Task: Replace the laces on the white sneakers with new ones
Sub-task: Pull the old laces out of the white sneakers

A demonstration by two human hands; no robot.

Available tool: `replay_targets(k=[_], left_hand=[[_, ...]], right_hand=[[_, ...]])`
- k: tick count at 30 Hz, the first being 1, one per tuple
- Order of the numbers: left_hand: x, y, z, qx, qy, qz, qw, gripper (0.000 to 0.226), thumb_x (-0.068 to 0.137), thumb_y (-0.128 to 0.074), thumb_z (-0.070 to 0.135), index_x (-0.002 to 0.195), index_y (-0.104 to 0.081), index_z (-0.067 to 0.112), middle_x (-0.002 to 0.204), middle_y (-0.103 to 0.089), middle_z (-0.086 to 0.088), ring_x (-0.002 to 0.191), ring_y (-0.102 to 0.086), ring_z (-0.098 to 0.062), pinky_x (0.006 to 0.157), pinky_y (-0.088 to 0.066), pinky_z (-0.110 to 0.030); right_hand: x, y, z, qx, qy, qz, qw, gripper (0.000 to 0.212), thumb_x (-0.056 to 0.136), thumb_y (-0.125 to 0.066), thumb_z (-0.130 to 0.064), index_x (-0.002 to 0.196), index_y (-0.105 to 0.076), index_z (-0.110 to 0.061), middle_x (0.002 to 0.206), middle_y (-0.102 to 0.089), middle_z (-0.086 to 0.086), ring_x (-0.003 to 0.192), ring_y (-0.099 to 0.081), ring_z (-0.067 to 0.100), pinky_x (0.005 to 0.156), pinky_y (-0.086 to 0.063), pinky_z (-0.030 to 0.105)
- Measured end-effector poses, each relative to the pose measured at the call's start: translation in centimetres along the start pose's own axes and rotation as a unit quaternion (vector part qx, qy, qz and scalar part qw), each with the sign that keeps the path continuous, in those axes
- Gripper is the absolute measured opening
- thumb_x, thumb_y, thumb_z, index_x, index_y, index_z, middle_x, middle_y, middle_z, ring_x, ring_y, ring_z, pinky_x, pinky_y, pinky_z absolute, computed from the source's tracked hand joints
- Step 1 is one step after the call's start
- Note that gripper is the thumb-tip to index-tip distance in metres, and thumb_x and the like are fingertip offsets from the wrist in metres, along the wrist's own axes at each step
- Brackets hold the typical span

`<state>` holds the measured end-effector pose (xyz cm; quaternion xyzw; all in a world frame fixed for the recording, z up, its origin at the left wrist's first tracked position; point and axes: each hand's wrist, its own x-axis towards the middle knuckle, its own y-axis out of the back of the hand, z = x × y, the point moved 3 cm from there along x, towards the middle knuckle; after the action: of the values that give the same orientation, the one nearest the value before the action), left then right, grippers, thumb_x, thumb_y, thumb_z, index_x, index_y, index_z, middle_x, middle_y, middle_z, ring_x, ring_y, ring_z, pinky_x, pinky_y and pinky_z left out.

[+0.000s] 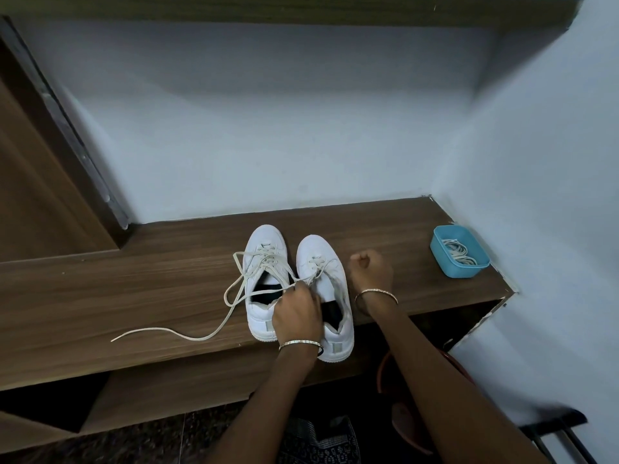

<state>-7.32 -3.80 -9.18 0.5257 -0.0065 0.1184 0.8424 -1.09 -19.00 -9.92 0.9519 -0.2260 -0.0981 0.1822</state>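
Note:
Two white sneakers stand side by side on a wooden shelf (134,296), toes toward the wall. The left sneaker (264,262) has its off-white lace (234,296) loosened, with one long end trailing left across the shelf. My left hand (296,313) rests over the heels and pinches a lace strand that runs to the right sneaker (321,259). To the right of that sneaker my right hand (371,271) hovers with fingers curled; whether it holds a lace end is unclear. A blue tub (459,251) at the right holds coiled white laces (460,254).
Pale walls close the shelf at the back and right. A brown wooden panel (50,195) rises at the left. Below the shelf edge are an open compartment, a reddish bucket (402,413) and dark patterned fabric (318,440).

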Motion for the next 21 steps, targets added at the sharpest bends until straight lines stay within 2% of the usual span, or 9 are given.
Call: replay_targets(k=[3,4,6,8,13,15,17,19,21], left_hand=[[0.1,-0.1,0.0,0.013,-0.001,0.002,1.0,0.019,0.1,-0.046,0.02,0.094,-0.062,0.012,0.095,-0.07,-0.009,0.089,-0.068,-0.028,0.064,-0.036,-0.03],[0.1,-0.1,0.1,0.018,-0.002,0.001,1.0,0.019,0.1,-0.046,0.02,0.095,-0.062,0.012,0.096,-0.07,-0.008,0.09,-0.068,-0.028,0.064,-0.035,-0.03],[0.1,-0.1,0.1,0.023,0.0,-0.004,1.0,0.02,0.101,-0.045,0.019,0.096,-0.063,0.013,0.098,-0.07,-0.008,0.092,-0.068,-0.027,0.065,-0.035,-0.029],[0.1,-0.1,-0.1,0.021,0.002,-0.008,1.0,0.019,0.101,-0.045,0.019,0.096,-0.062,0.013,0.098,-0.07,-0.007,0.092,-0.068,-0.027,0.065,-0.036,-0.029],[0.1,-0.2,-0.2,0.023,0.0,-0.003,1.0,0.018,0.1,-0.047,0.017,0.094,-0.063,0.013,0.096,-0.07,-0.007,0.089,-0.068,-0.027,0.064,-0.037,-0.03],[0.1,-0.3,-0.2,0.026,-0.002,-0.003,1.0,0.019,0.1,-0.046,0.015,0.094,-0.064,0.013,0.095,-0.071,-0.008,0.088,-0.069,-0.027,0.064,-0.04,-0.031],[0.1,-0.3,-0.2,0.028,-0.001,-0.003,1.0,0.017,0.1,-0.047,0.015,0.095,-0.063,0.013,0.094,-0.071,-0.007,0.087,-0.069,-0.027,0.062,-0.04,-0.031],[0.1,-0.4,-0.2,0.028,-0.001,-0.001,1.0,0.017,0.1,-0.048,0.017,0.095,-0.063,0.013,0.094,-0.071,-0.007,0.086,-0.069,-0.026,0.061,-0.04,-0.031],[0.1,-0.5,-0.3,0.026,-0.002,0.002,1.0,0.017,0.1,-0.049,0.019,0.094,-0.064,0.013,0.094,-0.071,-0.007,0.086,-0.069,-0.027,0.06,-0.039,-0.031]], right_hand=[[-1.5,0.2,-1.6,-0.094,0.223,-0.042,0.969,0.016,0.075,-0.068,-0.016,0.089,-0.069,-0.025,0.088,-0.069,-0.008,0.082,-0.064,0.014,0.076,-0.05,0.029],[-2.0,-0.1,-2.0,-0.141,0.302,-0.059,0.941,0.019,0.074,-0.069,-0.02,0.093,-0.07,-0.026,0.094,-0.068,-0.007,0.087,-0.062,0.015,0.076,-0.049,0.03],[-2.6,-1.5,-1.6,-0.279,0.388,-0.066,0.876,0.019,0.075,-0.072,-0.027,0.094,-0.071,-0.028,0.102,-0.065,-0.006,0.095,-0.058,0.019,0.076,-0.046,0.035],[-3.0,-2.3,-1.2,-0.369,0.419,-0.037,0.829,0.015,0.076,-0.075,-0.029,0.09,-0.071,-0.028,0.103,-0.064,-0.006,0.095,-0.058,0.022,0.073,-0.042,0.036],[-3.1,-2.2,-1.3,-0.414,0.446,0.038,0.792,0.015,0.069,-0.083,-0.031,0.071,-0.069,-0.026,0.087,-0.066,-0.009,0.083,-0.059,0.021,0.065,-0.035,0.032],[-3.1,-1.8,-1.5,-0.393,0.445,0.052,0.803,0.013,0.075,-0.079,-0.028,0.074,-0.066,-0.025,0.085,-0.066,-0.008,0.082,-0.059,0.022,0.067,-0.039,0.035],[-2.7,-1.0,-1.7,-0.304,0.375,0.057,0.874,0.012,0.079,-0.073,-0.025,0.073,-0.062,-0.024,0.081,-0.064,-0.007,0.081,-0.058,0.022,0.067,-0.041,0.035],[-1.8,0.0,-1.2,-0.159,0.228,0.068,0.958,0.008,0.082,-0.067,-0.024,0.076,-0.064,-0.02,0.081,-0.067,-0.002,0.082,-0.06,0.025,0.07,-0.047,0.037],[-0.4,1.5,-0.1,-0.003,0.04,0.099,0.994,0.012,0.086,-0.063,-0.021,0.083,-0.067,-0.01,0.084,-0.069,0.008,0.087,-0.065,0.032,0.076,-0.05,0.039]])
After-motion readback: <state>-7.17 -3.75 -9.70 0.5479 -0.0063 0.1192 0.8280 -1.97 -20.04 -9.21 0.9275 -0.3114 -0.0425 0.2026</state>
